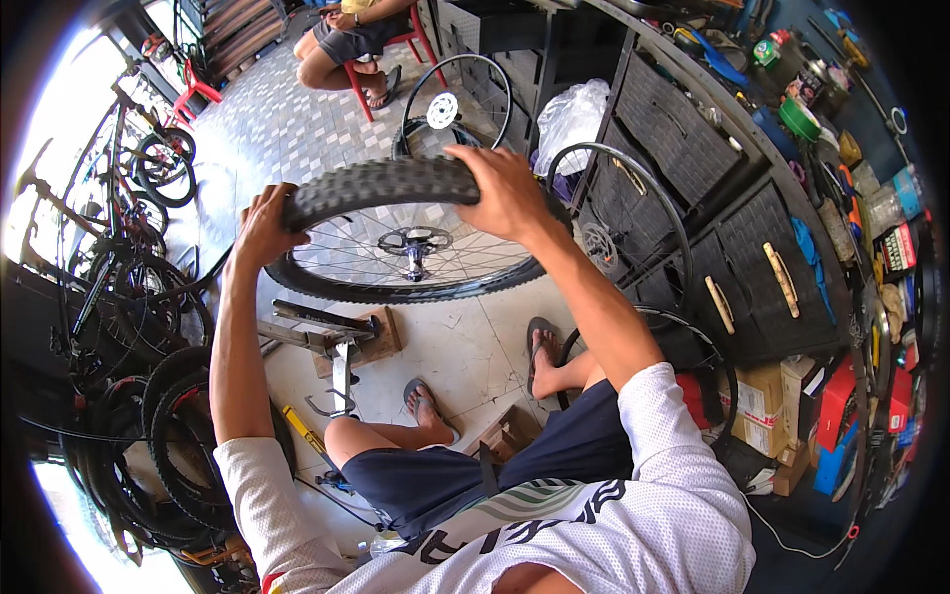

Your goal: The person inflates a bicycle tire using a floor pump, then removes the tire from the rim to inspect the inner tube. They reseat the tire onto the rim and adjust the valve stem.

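A bicycle wheel with a knobby black tire (386,186) is held up in front of me, tilted so that its spokes and hub (415,259) with a dark disc rotor show. My left hand (265,226) is closed round the tire's left side. On the right side my right hand (503,190) grips the tire, its fingers over the top. Below the wheel a metal wheel stand (341,371) on a wooden block rises from the tiled floor between my feet and the parked bicycles.
Bicycles (119,228) and stacked tires (183,436) crowd the left. Bare rims (683,223) lean against dark drawers (673,109) at the right, beside a bench heaped with tools. A seated person (351,40) is at the back. Cardboard boxes (762,401) stand low on the right.
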### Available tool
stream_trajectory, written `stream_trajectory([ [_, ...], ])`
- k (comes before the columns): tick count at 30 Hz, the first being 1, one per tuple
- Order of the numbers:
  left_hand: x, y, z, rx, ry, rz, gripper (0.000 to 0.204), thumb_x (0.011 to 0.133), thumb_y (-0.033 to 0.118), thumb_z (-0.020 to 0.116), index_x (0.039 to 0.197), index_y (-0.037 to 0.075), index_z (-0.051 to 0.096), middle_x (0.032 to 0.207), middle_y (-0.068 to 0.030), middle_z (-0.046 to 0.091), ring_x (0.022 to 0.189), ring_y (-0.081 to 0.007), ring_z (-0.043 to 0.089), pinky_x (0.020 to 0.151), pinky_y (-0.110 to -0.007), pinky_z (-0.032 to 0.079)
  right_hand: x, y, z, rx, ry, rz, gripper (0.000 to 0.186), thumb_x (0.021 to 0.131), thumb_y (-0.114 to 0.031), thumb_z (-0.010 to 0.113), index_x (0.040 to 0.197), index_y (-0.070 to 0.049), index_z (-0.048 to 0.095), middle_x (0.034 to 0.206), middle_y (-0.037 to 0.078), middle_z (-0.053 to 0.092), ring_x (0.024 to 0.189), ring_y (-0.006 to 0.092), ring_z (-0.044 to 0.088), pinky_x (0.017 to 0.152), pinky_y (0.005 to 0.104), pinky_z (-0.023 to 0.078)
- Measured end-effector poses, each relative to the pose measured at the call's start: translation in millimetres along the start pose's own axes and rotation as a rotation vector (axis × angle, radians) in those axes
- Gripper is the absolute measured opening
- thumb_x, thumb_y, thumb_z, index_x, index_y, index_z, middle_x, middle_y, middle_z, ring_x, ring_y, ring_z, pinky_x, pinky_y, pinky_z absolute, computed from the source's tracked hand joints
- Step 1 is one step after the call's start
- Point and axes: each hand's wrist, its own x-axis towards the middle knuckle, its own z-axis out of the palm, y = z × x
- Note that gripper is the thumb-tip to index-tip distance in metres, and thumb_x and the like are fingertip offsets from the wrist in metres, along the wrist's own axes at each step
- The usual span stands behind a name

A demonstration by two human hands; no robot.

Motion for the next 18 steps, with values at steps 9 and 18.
stream_trajectory([
  [9, 23.8, 53.6, 36.3, -0.128, 0.003, 0.074, 0.089, 0.058, 0.037, 0.097, 0.134, 0.016, 0.056, 0.128, -0.0143, 0.065, 0.125, -0.0400, 0.057, 0.106, -0.055, 0.040, 4.4, -11.3, 32.7, -0.103, -0.258, -0.026, 0.110, 0.070, -0.065, 0.084, 0.158, -0.015, 0.039, 0.149, 0.019, 0.052, 0.135, 0.0365, 0.052, 0.113, 0.0491, 0.040],
  [18, 24.5, 44.1, 74.9, -0.113, -0.045, 0.031, 0.082, 0.067, 0.027, 0.092, 0.139, 0.020, 0.054, 0.132, -0.0119, 0.061, 0.129, -0.0371, 0.054, 0.108, -0.055, 0.038, -82.7, 84.7, 5.8, -0.140, -0.347, 0.236, 0.120, 0.067, -0.055, 0.091, 0.160, -0.006, 0.032, 0.151, 0.023, 0.048, 0.135, 0.0403, 0.051, 0.113, 0.0487, 0.042],
])
